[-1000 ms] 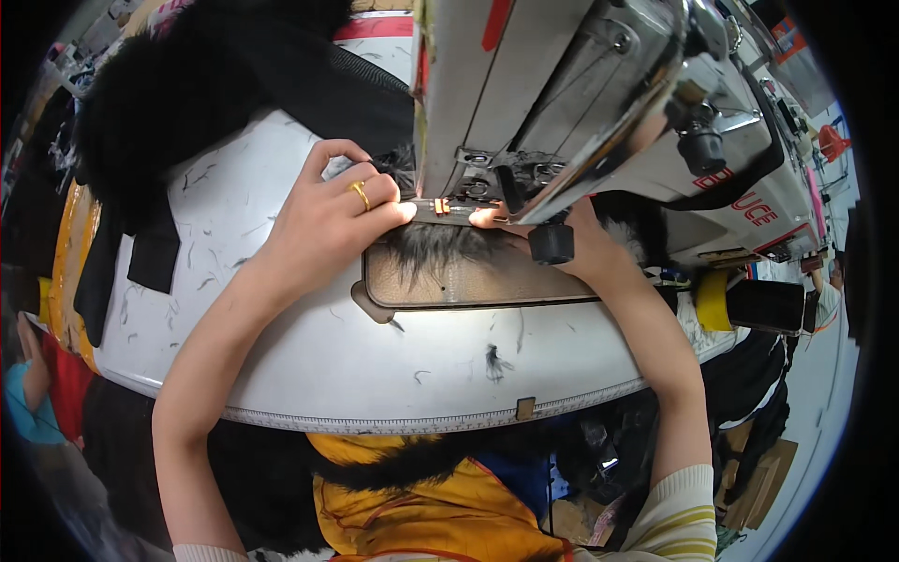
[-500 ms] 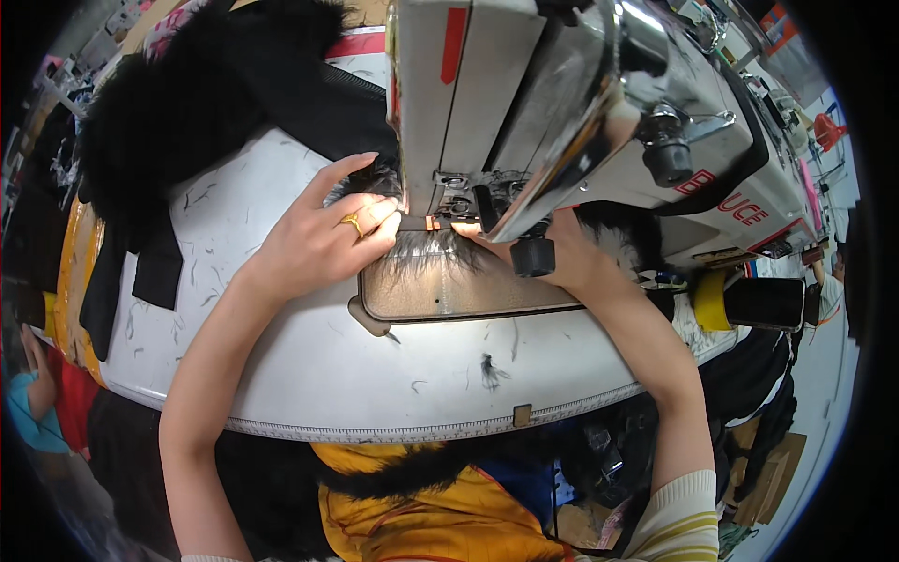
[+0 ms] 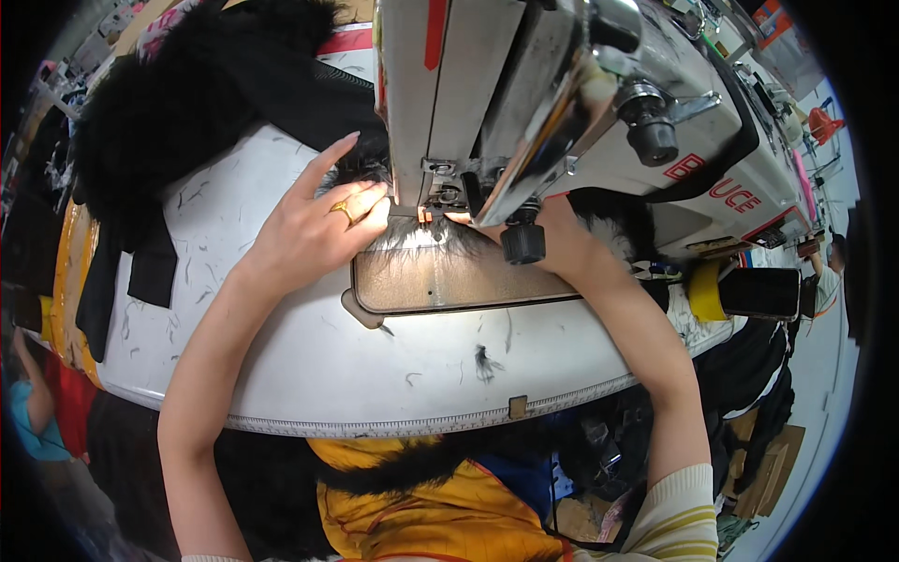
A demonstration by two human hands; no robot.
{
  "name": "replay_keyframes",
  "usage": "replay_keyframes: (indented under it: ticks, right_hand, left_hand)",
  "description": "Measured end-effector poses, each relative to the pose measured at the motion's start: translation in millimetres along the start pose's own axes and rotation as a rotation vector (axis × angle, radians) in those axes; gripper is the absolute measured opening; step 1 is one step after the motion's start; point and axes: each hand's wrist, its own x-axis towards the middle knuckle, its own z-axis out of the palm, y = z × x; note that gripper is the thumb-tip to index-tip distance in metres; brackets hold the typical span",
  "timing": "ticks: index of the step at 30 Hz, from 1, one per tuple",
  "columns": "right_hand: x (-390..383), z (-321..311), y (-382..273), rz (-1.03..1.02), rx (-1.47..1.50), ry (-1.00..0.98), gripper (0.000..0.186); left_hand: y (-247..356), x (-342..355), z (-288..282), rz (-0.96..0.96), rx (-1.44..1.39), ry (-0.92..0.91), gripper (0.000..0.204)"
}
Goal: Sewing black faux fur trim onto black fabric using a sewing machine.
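Note:
A white sewing machine head (image 3: 412, 94) stands over the table, with its needle area (image 3: 433, 199) lit. Black furry fabric (image 3: 440, 240) with a flat black edge lies under the presser foot. Just left of the foot, my left hand (image 3: 314, 225), a gold-coloured ring on one finger, pinches the fabric edge while its index finger sticks out. My right hand (image 3: 552, 242) reaches in from the other side. Its thumb tip presses the fabric by the foot, and its other fingers are hidden behind the machine's lever and knob.
More black furry fabric (image 3: 140, 122) is heaped at the table's far left. A tan metal plate (image 3: 421, 286) sits beneath the needle. Along the front edge runs a measuring tape (image 3: 328, 428). Loose fibres dot the white tabletop (image 3: 309, 375). Other people show at both side edges.
The whole view has shifted slightly, so the machine appears a little further left and higher. Both hands stay at the fabric beside the presser foot.

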Motion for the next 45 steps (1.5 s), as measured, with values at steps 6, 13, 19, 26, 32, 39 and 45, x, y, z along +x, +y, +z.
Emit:
replay_keyframes:
  ticks: [6,13,19,26,32,39,45]
  right_hand:
    - [7,-13,0,-0.046,-0.186,0.053,0.007]
    - [9,-21,-48,0.006,0.261,-0.095,0.023]
    - [11,-22,-8,0.064,0.067,0.012,0.015]
    - [0,-22,5,0.068,0.231,-0.105,0.009]
    - [0,-25,5,-0.094,0.173,-0.083,0.004]
    - [-3,-15,-3,0.039,-0.002,0.003,0.009]
    - [1,-10,-6,-0.121,-0.177,0.108,0.01]
  left_hand:
    - [-12,13,-7,0.003,-0.007,-0.026,0.012]
    - [45,21,-35,-0.193,-0.218,-0.182,0.023]
    - [11,7,-13,0.107,0.0,0.009,0.009]
    - [-1,10,-8,0.0,-0.176,-0.011,0.024]
    - [16,13,-7,-0.088,-0.254,0.002,0.019]
    - [-2,9,-6,0.114,-0.205,0.021,0.016]
    - [-3,9,-5,0.103,-0.135,0.041,0.013]
